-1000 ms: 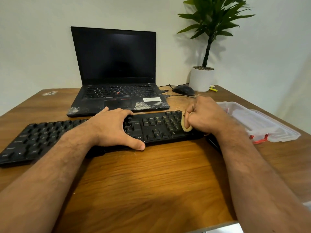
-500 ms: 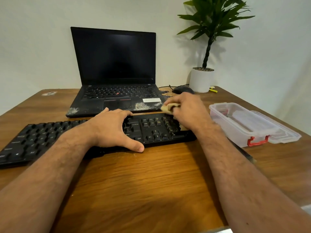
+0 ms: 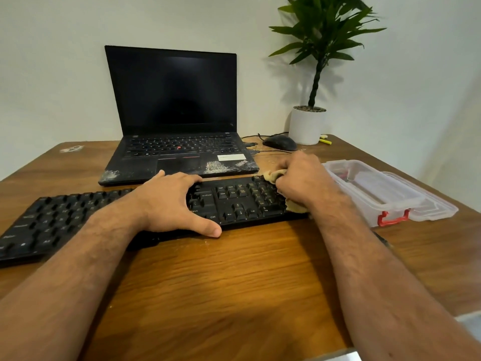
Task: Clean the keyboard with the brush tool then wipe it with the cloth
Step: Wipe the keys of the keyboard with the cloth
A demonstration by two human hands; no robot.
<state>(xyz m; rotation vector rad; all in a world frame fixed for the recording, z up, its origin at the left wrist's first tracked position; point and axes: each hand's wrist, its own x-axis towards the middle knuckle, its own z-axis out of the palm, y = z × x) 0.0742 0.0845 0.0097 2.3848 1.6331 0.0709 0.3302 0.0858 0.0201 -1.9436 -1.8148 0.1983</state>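
A black full-size keyboard (image 3: 235,201) lies across the wooden table in front of me. My left hand (image 3: 174,201) rests flat on its middle, thumb over the near edge, holding it down. My right hand (image 3: 304,182) is closed on a tan cloth (image 3: 272,175) and presses it onto the number pad at the keyboard's right end. More of the cloth pokes out under the wrist near the right corner. A thin dark tool (image 3: 382,239), perhaps the brush, shows beside my right forearm, mostly hidden.
An open black laptop (image 3: 171,105) stands just behind the keyboard. To the right sits a clear plastic box (image 3: 369,188) with a red latch, its lid beside it. A black mouse (image 3: 279,142), a cable and a potted plant (image 3: 307,125) occupy the back right corner.
My right hand has moved with the cloth from the keyboard's right front edge up to its far right corner, then stayed about there. The left hand has kept its place.
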